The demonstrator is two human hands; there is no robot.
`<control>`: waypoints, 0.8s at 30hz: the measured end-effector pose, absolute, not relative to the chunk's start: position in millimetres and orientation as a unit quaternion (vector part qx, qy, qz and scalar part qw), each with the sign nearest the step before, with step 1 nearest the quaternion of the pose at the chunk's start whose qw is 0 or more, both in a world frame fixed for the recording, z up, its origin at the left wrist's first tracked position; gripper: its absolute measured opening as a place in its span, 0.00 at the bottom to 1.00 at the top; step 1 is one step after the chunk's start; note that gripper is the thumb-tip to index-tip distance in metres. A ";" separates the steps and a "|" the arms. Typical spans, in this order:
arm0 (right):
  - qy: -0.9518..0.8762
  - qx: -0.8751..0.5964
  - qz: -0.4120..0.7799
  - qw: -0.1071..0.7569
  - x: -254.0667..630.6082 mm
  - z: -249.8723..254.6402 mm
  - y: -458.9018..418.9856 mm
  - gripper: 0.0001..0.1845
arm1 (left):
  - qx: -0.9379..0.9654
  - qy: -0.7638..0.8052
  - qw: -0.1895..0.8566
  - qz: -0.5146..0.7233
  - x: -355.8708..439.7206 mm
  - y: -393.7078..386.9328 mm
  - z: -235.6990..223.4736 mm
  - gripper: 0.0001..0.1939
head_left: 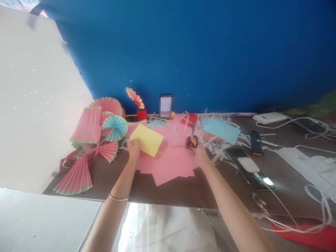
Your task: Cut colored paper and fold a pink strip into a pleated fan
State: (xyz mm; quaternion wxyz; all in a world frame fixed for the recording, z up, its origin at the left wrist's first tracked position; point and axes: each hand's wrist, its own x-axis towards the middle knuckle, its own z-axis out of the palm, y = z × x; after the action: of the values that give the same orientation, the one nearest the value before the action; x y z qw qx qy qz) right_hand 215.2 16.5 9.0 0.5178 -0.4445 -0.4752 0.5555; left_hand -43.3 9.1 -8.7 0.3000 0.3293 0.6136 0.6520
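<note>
My left hand grips the left edge of a yellow sheet of paper, which is raised at a slant over the pile of pink paper. To the right, my right hand is closed round the dark handles of a pair of scissors, whose blades point away toward the wall. The scissors and the yellow sheet are apart. Beyond my right hand lie a red paper piece, a light blue sheet and many white paper strips.
Folded pink paper fans and a blue paper fan crowd the left side. A phone stands against the blue wall near a red pot. On the right lie a large phone, a power strip and white cables.
</note>
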 end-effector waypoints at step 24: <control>-0.687 -0.366 0.577 0.248 206.4 31.0 -8.2 0.24 | 0.460 0.624 0.149 0.614 -31.8 -2.9 -2.0 0.16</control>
State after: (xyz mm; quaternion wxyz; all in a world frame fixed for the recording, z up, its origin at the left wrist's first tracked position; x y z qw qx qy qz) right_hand 206.4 -8.2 31.0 0.2484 -0.3660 -0.6867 0.5769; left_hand -31.8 -2.9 -2.0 0.1491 0.4603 0.6236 0.6140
